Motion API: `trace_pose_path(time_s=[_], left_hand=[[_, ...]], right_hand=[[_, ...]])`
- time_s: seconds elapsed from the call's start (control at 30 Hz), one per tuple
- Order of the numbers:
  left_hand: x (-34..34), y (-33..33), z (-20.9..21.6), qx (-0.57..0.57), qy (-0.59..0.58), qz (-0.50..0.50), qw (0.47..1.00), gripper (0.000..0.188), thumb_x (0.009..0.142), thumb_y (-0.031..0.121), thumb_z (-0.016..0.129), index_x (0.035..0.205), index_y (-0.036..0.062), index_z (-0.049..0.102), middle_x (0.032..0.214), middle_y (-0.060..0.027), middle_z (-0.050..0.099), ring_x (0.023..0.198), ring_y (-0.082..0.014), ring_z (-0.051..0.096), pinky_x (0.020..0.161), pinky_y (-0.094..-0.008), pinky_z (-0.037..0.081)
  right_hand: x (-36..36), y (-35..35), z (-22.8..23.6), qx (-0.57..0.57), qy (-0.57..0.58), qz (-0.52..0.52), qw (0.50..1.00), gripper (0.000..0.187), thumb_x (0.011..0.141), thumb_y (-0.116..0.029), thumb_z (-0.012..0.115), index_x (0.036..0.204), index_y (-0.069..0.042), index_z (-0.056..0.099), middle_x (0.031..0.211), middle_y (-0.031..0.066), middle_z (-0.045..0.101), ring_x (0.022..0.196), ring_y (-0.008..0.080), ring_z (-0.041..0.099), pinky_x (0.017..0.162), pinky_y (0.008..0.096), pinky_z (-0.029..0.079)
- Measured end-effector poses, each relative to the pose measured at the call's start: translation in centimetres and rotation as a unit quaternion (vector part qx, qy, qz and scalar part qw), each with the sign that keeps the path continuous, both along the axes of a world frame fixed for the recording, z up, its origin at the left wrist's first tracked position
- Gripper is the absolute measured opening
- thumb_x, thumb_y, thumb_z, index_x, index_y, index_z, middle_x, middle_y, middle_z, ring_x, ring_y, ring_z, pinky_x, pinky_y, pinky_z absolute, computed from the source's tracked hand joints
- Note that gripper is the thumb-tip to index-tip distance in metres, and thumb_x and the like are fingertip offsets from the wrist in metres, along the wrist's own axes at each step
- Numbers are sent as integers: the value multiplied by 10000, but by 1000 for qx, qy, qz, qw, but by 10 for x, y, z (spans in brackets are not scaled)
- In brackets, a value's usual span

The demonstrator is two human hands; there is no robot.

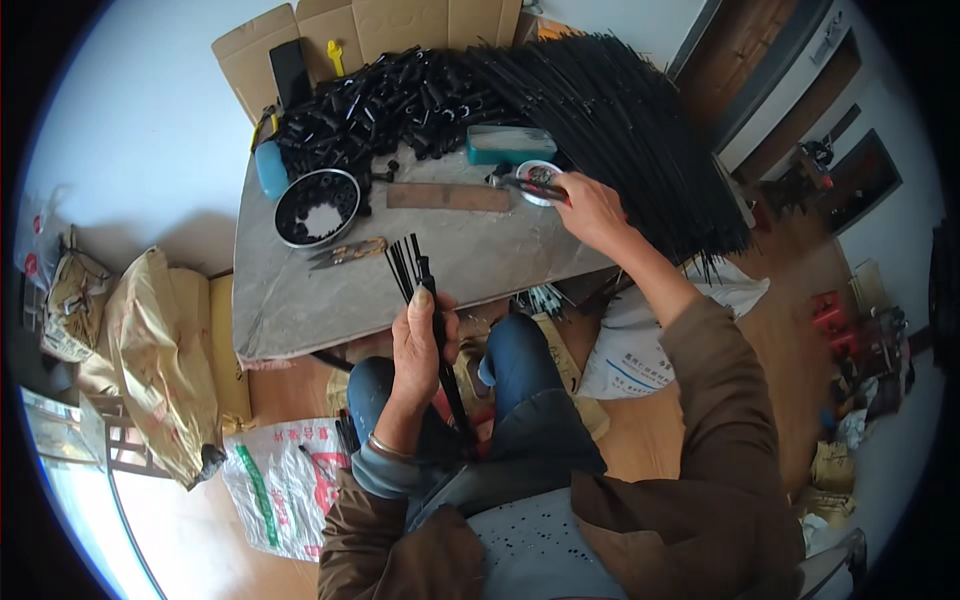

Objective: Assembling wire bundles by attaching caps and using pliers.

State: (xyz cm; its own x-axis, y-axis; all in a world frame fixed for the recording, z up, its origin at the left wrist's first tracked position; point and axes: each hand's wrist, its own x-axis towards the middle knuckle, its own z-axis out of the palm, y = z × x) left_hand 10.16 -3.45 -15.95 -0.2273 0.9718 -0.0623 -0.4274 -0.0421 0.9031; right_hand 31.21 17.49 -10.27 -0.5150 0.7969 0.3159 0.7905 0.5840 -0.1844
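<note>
My left hand (422,335) is closed around a bundle of thin black rods (403,262), held upright in front of the table's near edge, the thumb pressed on a thicker black piece. The lower ends hang down between my knees. My right hand (592,212) grips a dark-handled tool with a small metal head (530,186); its exact kind is hard to make out. The tool crosses a small white cup (541,170) with little bits inside. Left of the cup lies a flat brown strip (447,197). A pair of thread snips (349,253) rests nearer the edge.
On the grey table (290,310) stand a metal bowl of black parts (318,207) and a teal box (510,145). Behind them are a heap of black pieces (400,105), a large stack of black rods (620,130) and cardboard (400,30). Sacks (160,350) stand left.
</note>
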Motion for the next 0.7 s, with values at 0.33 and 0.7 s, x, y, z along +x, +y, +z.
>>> trace_pose_path(time_s=[0.33,0.7], left_hand=[[-9,15,-9,-19,-29,19,999,492,978,504,412,932,33,548,608,2,450,458,-72,399,419,-221,321],[-9,8,2,0,-25,8,1000,488,985,495,397,982,22,517,629,7,437,467,-71,399,424,-218,324]], right_hand=[[-36,58,4,-102,-114,-83,985,239,846,-268,641,971,-72,696,924,156,682,925,334,643,809,436,496],[-29,60,3,-41,-89,-118,988,284,842,-324,615,947,-66,668,954,175,669,943,368,630,808,471,496]])
